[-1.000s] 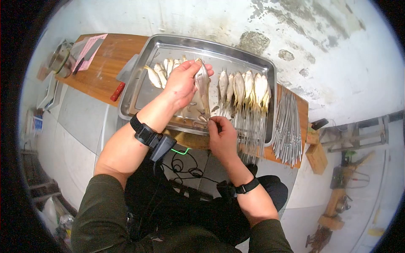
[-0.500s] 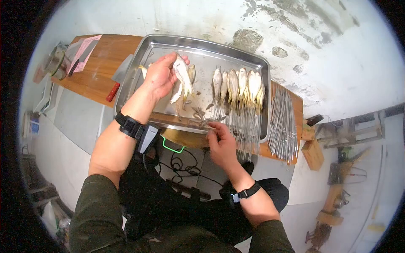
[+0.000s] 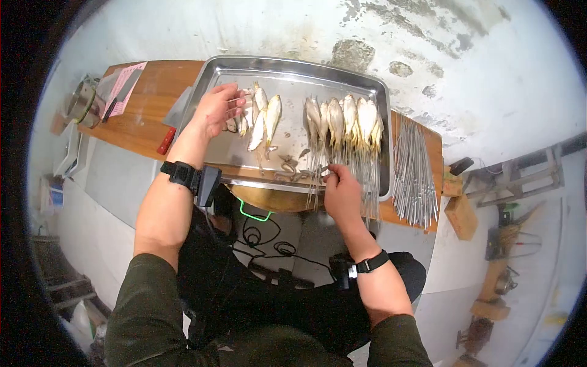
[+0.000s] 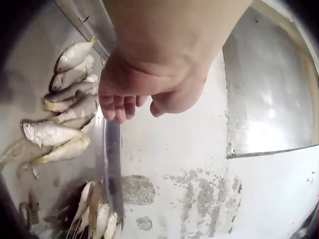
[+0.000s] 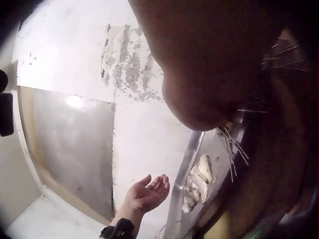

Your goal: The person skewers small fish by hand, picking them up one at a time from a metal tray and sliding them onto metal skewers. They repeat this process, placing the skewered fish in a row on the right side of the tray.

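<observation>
My left hand (image 3: 215, 111) hovers over the left part of the metal tray (image 3: 293, 65), palm turned inward, fingers loosely extended, holding nothing. Beside and below it lie several small silvery-yellow fish (image 3: 273, 119), also seen in the left wrist view as a row of fish (image 4: 50, 133). My right hand (image 3: 342, 194) is at the tray's front rim, thumb and fingers bent together close to the thin metal skewers (image 3: 361, 183). I cannot tell whether something thin is between its fingertips. Those skewers run out from a row of skewered fish (image 3: 350, 115) at the tray's right.
Dark scraps (image 3: 286, 170) lie near the tray's front edge. More metal skewers (image 3: 416, 174) are spread on the wooden table (image 3: 165, 85) at right. A red-handled cleaver (image 3: 166, 140) sits by the tray's left side, a black-handled knife (image 3: 119, 98) farther left. A stained wall (image 3: 275, 30) stands behind.
My left hand let go of a fish onto the left group and drew back to the left with its fingers spreading. The right hand moved right and slightly up along the front rim.
</observation>
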### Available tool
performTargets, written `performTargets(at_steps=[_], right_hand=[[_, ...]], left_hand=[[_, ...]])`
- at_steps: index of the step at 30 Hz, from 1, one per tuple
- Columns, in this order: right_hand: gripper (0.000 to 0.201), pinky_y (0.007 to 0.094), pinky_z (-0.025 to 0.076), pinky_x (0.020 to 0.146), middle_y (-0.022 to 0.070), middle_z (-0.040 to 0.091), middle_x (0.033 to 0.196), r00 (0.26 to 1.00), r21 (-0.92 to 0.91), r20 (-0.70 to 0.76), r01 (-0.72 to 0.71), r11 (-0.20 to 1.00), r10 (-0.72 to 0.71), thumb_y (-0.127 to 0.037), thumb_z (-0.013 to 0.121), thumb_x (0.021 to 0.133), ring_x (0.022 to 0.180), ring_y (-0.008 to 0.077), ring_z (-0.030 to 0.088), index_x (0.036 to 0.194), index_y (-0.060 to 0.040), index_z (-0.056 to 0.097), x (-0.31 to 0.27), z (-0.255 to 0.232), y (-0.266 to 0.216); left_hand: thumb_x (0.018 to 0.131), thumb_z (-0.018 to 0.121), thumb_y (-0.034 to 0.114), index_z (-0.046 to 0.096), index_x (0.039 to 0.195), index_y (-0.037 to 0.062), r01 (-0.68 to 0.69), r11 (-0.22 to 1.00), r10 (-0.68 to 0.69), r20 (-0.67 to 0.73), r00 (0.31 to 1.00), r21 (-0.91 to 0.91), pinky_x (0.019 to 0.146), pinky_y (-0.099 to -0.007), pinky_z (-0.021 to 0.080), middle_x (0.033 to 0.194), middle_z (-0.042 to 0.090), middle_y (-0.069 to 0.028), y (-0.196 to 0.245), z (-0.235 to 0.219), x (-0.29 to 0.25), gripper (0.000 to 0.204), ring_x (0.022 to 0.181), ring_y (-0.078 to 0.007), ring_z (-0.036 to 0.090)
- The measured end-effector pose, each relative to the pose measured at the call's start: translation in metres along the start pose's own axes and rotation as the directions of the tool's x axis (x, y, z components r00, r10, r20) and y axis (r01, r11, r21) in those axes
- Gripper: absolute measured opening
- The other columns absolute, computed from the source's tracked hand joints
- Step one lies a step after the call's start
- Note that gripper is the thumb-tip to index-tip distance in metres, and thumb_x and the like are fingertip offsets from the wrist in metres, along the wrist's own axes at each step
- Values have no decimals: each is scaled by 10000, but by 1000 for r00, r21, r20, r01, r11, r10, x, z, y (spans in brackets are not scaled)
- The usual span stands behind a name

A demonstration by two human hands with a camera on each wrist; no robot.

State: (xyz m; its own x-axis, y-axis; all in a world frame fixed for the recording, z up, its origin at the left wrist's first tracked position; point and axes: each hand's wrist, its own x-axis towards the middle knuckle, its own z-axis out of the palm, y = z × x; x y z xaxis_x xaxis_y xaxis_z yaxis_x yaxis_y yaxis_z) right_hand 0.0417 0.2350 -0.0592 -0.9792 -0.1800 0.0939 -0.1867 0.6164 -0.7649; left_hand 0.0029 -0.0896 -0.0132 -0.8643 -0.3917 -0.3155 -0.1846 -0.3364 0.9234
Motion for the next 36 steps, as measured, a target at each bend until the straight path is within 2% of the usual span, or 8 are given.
performTargets(at_steps=[3, 5, 12, 18, 20, 28, 32, 36], right_hand=[[239, 429, 495, 780, 227, 654, 930, 999, 27, 19, -40, 999, 39, -117, 496, 869, 871, 387, 634, 1037, -10, 629, -2, -2, -4], [230, 320, 498, 722, 123, 672, 823, 996, 50, -81, 50, 998, -46, -84, 473, 897, 776, 226, 654, 1050, 12, 615, -2, 1, 6], [234, 301, 489, 721, 104, 666, 833, 996, 116, -88, -12, 993, 22, -87, 476, 903, 777, 192, 636, 1058, 27, 610, 1, -3, 1], [248, 334, 498, 743, 150, 674, 859, 996, 27, -88, 15, 1000, -13, -83, 467, 897, 807, 244, 659, 1073, 23, 605, 2, -4, 4], [268, 461, 504, 762, 202, 665, 907, 996, -108, -61, 63, 992, -70, -170, 493, 884, 844, 403, 635, 1079, -37, 620, 1, 0, 12], [260, 484, 515, 696, 224, 657, 822, 1000, -344, -13, -18, 939, 14, -217, 566, 857, 756, 434, 631, 1064, -71, 623, -4, -56, -24], [225, 295, 495, 581, 100, 648, 705, 956, -176, -282, 29, 984, -78, -174, 576, 888, 620, 166, 614, 965, 31, 624, 28, -107, 63], [184, 256, 473, 542, 59, 611, 684, 948, 30, -172, -265, 964, 266, -141, 554, 889, 573, 116, 563, 883, 30, 623, 45, -143, 115]], left_hand=[[948, 529, 192, 530, 1085, 34, -16, 1000, 15, -23, 1000, -9, 689, -271, 486, 941, 625, -51, -1, -11, 6, 209, 820, -128, 608], [941, 534, 188, 532, 1079, 32, -14, 1000, 14, -20, 1000, -12, 681, -266, 485, 931, 622, -45, 1, -11, 4, 208, 805, -119, 599], [942, 544, 226, 560, 1045, 57, -5, 1000, 3, 60, 998, 29, 699, -250, 492, 954, 636, -29, 1, -4, -1, 198, 828, -118, 605], [942, 547, 241, 571, 1030, 67, -1, 998, -3, 65, 998, 62, 697, -250, 487, 950, 636, -12, 1, -3, -3, 196, 816, -110, 602], [944, 544, 241, 570, 1035, 65, -5, 995, -1, 61, 998, 97, 703, -252, 484, 950, 636, -11, 0, -7, 0, 200, 814, -107, 601], [938, 536, 235, 576, 1036, 51, -52, 937, 36, 51, 998, 345, 714, -257, 467, 938, 634, -21, -1, -12, 5, 212, 783, -102, 594], [889, 542, 175, 611, 916, 55, -91, 963, 113, -72, 991, 255, 634, -241, 459, 811, 614, -6, -1, -30, 13, 141, 721, -89, 582], [859, 574, 201, 634, 908, 45, 2, 896, 47, -99, 994, 445, 601, -271, 468, 762, 624, -22, -7, -35, 12, 174, 693, -114, 601]])
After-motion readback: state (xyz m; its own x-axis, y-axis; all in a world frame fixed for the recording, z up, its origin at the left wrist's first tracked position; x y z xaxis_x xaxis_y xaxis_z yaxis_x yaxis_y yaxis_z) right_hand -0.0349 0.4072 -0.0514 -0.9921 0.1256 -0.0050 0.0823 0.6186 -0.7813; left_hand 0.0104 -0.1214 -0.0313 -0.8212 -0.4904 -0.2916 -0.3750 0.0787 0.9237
